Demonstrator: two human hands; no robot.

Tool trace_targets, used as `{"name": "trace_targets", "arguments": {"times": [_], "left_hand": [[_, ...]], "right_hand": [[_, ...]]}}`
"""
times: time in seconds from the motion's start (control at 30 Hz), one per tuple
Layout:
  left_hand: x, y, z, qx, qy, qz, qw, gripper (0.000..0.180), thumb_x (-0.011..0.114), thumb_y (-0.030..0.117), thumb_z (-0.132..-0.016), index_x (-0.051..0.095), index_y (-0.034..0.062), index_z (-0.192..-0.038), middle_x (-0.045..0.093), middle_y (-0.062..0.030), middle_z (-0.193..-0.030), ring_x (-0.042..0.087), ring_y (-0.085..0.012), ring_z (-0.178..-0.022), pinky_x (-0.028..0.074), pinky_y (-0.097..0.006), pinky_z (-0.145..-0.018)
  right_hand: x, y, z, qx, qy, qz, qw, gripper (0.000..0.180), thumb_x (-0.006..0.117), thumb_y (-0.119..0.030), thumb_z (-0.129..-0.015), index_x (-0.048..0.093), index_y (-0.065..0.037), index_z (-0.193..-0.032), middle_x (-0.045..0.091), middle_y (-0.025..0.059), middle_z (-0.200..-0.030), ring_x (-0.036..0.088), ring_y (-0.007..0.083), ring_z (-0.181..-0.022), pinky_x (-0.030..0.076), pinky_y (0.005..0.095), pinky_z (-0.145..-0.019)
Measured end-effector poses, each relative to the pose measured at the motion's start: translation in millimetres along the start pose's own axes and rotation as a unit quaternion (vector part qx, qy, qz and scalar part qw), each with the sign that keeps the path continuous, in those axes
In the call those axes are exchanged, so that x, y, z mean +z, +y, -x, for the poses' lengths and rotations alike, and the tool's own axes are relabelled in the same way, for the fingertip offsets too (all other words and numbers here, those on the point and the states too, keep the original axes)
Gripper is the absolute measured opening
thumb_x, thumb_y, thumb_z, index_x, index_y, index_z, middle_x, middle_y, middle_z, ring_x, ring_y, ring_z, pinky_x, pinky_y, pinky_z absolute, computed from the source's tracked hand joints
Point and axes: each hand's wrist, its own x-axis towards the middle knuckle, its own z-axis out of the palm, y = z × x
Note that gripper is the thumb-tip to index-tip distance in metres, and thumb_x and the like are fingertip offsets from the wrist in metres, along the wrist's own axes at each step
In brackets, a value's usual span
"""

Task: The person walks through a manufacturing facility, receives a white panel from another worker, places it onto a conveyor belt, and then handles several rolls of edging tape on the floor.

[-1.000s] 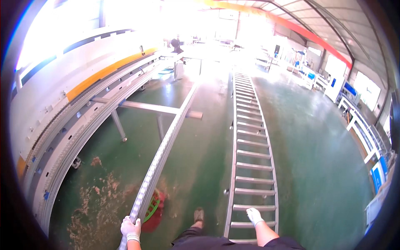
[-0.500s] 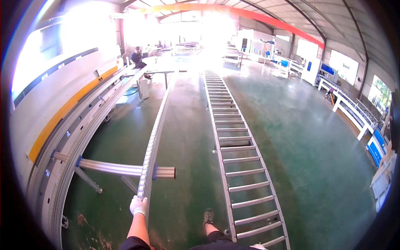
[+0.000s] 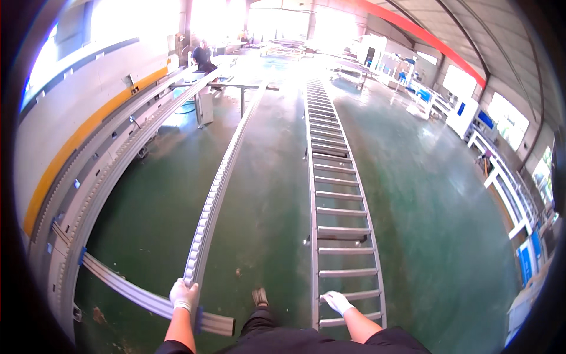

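Observation:
My left hand (image 3: 184,293), in a white glove, is closed around the near part of a long metal rail (image 3: 207,213) lined with small white rollers. The rail runs away from me toward the far end of the hall. My right hand (image 3: 338,301), also gloved in white, is low over a ladder-like roller conveyor (image 3: 345,251). Its fingers are stretched left to the conveyor's left side rail, by the near rollers; whether they press on it is hard to tell. A ribbed aluminium crossbeam (image 3: 141,298) passes below the roller rail near my left hand.
A long white machine with a yellow stripe (image 3: 82,137) and parallel rails lines the left. Farther back, a person (image 3: 202,56) sits beside it. White framed equipment (image 3: 501,180) stands along the right wall. Green floor (image 3: 433,236) extends to the right of the conveyor; my shoe (image 3: 260,296) is between both tracks.
I have moved forward along the tracks, so the crossbeam is now nearer. My right hand has come up into view over the conveyor. My left hand stays on the roller rail.

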Motion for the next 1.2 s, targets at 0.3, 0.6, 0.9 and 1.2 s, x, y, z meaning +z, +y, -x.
{"name": "trace_targets", "arguments": {"times": [0.3, 0.6, 0.9, 1.2], "left_hand": [[47, 237, -263, -0.003, 0.000, 0.027, 1.000, 0.051, 0.075, 0.046, -0.078, 0.062, 0.0041, -0.104, 0.070, -0.0195, -0.100, 0.069, -0.0385, -0.096, 0.056, -0.047, -0.086], [96, 474, -563, 0.007, -0.006, -0.006, 1.000, 0.048, 0.076, 0.042, -0.078, 0.063, 0.0023, -0.102, 0.072, -0.0195, -0.095, 0.071, -0.0385, -0.091, 0.057, -0.047, -0.082], [153, 659, -777, -0.063, 0.020, -0.054, 0.996, 0.055, 0.078, 0.046, -0.075, 0.061, 0.0030, -0.106, 0.069, -0.0215, -0.103, 0.070, -0.0397, -0.097, 0.056, -0.049, -0.086], [177, 800, -928, -0.130, 0.075, -0.088, 0.985, 0.058, 0.085, 0.050, -0.068, 0.061, 0.0054, -0.096, 0.069, -0.0156, -0.096, 0.070, -0.0369, -0.090, 0.058, -0.047, -0.080]], "right_hand": [[-143, -38, -266, -0.056, -0.104, 0.028, 0.993, 0.036, 0.056, -0.039, -0.097, 0.072, -0.010, -0.111, 0.072, 0.0169, -0.110, 0.067, 0.0354, -0.106, 0.052, 0.0439, -0.094], [-179, 57, -413, 0.236, -0.133, -0.012, 0.962, 0.042, 0.052, -0.040, -0.100, 0.074, -0.005, -0.095, 0.074, 0.0193, -0.105, 0.070, 0.0353, -0.098, 0.054, 0.0468, -0.088], [-280, 99, -767, 0.021, -0.207, 0.191, 0.959, 0.045, 0.049, -0.042, -0.099, 0.074, -0.005, -0.093, 0.073, 0.0205, -0.105, 0.071, 0.0353, -0.097, 0.054, 0.0491, -0.088], [-575, -32, -1285, 0.040, 0.094, -0.063, 0.993, 0.039, 0.055, -0.041, -0.097, 0.070, -0.009, -0.112, 0.072, 0.0164, -0.109, 0.067, 0.0373, -0.106, 0.051, 0.0437, -0.095]]}}
